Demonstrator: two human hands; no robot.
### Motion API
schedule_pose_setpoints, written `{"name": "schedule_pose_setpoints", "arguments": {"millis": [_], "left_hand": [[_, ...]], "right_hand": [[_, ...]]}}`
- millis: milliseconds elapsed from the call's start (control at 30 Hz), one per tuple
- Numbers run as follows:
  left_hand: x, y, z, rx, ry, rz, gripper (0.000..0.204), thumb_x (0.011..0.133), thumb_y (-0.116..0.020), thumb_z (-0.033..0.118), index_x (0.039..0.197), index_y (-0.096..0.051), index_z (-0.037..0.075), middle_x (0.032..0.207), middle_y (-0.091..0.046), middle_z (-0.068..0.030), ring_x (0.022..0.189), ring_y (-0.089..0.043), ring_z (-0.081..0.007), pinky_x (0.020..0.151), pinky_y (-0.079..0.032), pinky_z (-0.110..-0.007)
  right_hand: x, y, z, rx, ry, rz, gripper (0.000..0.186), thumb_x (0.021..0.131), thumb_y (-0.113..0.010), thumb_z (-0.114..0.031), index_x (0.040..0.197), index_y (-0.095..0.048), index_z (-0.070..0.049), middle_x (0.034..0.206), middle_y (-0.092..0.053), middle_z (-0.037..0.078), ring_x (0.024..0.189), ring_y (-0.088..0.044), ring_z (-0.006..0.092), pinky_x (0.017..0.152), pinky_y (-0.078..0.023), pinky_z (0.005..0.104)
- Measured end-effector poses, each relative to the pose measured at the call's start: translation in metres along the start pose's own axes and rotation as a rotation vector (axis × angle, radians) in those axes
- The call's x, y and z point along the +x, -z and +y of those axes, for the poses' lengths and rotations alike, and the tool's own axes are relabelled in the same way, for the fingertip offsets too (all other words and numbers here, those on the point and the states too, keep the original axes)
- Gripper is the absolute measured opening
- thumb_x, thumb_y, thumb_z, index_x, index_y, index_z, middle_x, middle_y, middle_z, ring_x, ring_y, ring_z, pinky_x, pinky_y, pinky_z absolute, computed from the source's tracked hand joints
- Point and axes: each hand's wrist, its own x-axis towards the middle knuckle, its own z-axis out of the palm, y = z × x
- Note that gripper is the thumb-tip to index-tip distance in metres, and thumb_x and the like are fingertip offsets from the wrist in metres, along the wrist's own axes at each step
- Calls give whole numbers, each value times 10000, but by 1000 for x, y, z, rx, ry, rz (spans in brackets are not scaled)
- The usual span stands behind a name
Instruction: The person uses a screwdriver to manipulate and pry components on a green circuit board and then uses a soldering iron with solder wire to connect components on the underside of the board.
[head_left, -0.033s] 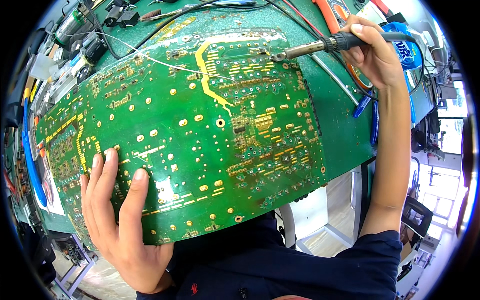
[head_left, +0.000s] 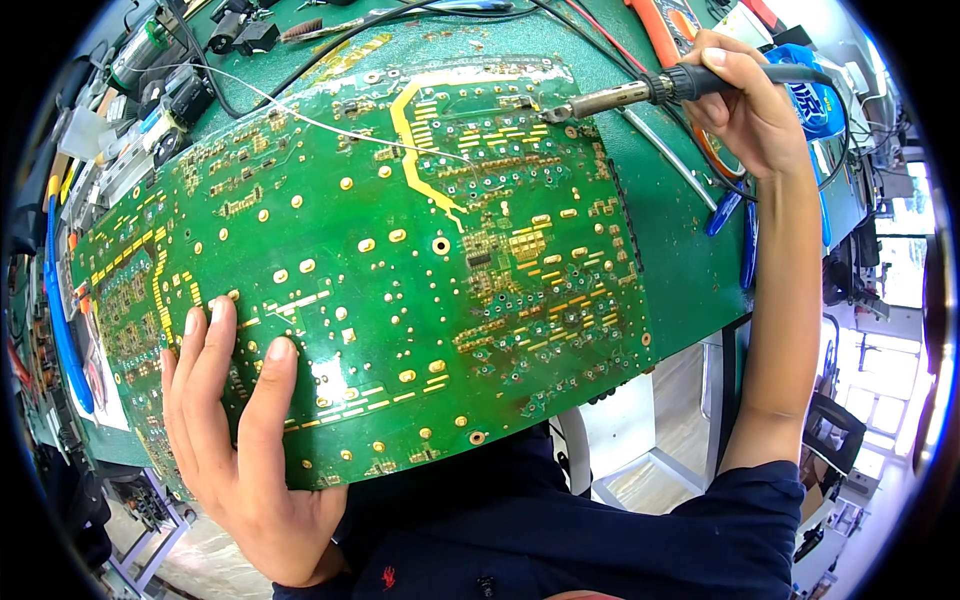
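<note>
A large green circuit board (head_left: 330, 235) lies solder side up, its near edge past the table's front. My left hand (head_left: 235, 430) grips that edge at the lower left: the fingers spread over the top face, while the thumb slips out of sight at the rim. In my right hand (head_left: 745, 100) is the black handle of a soldering iron (head_left: 615, 97), held between thumb and fingers. Its metal barrel points left, and the tip is at the board's upper right corner, apparently touching it. A thin pale wire (head_left: 340, 130) curves across the board's upper part.
Behind my right hand are an orange multimeter (head_left: 660, 30) and a blue packet (head_left: 808, 95). Blue-handled pliers (head_left: 748, 245) and a metal rod (head_left: 670, 160) lie right of the board. Black cables (head_left: 330, 45) cross the green table. A brush (head_left: 302, 30) sits at the back.
</note>
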Motion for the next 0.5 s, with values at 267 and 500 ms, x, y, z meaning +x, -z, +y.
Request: {"name": "schedule_pose_setpoints", "arguments": {"millis": [267,500], "left_hand": [[0,1,0,-8,0,-2,479,776,-689,381,1167,-630,110,1287,-559,-205,1222,-511,-416,1027,-356,-564],[0,2,0,-43,14,0,455,759,-717,319,1158,-640,116,1296,-554,-192,1220,-512,-406,1027,-356,-556]], "right_hand": [[1,5,2,30,-21,-4,224,936,-501,-225,825,-531,-33,525,-421,-9,459,-380,72,445,-298,215],[4,6,-4,34,7,-130,312,923,-548,-233,968,-644,60,599,-550,23,539,-495,72,523,-384,205]]}}
